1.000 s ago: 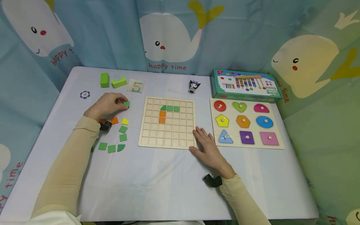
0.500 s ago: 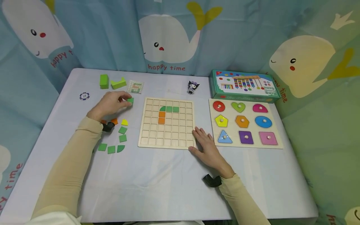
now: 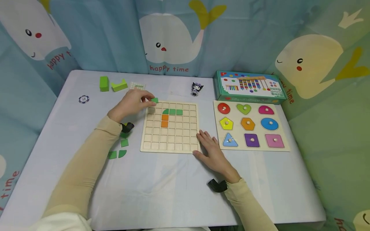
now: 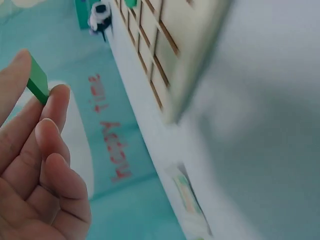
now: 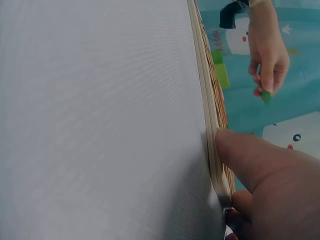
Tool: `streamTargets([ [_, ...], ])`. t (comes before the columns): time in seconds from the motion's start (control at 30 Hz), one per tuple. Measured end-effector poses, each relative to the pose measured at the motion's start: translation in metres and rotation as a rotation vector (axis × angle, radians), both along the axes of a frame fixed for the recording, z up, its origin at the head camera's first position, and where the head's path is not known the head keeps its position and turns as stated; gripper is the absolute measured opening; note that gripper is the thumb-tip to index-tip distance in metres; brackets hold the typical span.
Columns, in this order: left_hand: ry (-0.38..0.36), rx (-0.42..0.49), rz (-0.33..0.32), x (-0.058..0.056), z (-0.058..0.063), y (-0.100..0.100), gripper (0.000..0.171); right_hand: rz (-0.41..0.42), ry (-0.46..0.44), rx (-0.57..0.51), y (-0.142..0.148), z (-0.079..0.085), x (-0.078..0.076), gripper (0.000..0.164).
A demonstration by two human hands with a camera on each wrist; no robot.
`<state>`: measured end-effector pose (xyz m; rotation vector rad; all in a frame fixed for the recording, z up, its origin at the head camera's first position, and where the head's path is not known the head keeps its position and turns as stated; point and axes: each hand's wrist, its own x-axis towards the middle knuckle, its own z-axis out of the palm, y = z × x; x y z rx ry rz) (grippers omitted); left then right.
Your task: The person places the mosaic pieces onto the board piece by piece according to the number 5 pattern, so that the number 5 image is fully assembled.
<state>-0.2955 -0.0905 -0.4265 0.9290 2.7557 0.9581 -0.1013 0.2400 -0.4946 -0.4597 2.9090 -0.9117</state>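
Note:
My left hand (image 3: 131, 103) pinches a green square tile (image 3: 154, 100) between thumb and fingers, held over the upper left edge of a wooden grid board (image 3: 182, 141). In the left wrist view the tile (image 4: 38, 80) is seen edge-on, off the board. On the grid lie a green quarter-round tile (image 3: 165, 111), two green square tiles (image 3: 176, 112) in the same row and two orange squares (image 3: 164, 120) below the quarter-round. My right hand (image 3: 213, 155) rests at the board's lower right corner, fingers extended; its thumb touches the board's edge (image 5: 212, 125) in the right wrist view.
Loose green tiles (image 3: 124, 142) lie left of the board, partly hidden by the left arm. Behind are green blocks (image 3: 104, 84), a pattern card (image 3: 137, 86) and a small figurine (image 3: 196, 89). A shape puzzle (image 3: 257, 144) and a box (image 3: 250, 86) stand right. A chip (image 3: 84, 99) lies far left.
My left hand has carried the green square tile rightward from the left side of the table to over the board's upper left edge. The right hand stays at the corner.

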Motion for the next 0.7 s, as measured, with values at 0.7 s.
streamTargets([
  [0.7,-0.069,-0.027,-0.168,0.001,-0.003,0.11,0.032,0.004,-0.003,-0.003,0.001,-0.001,0.0,0.073],
])
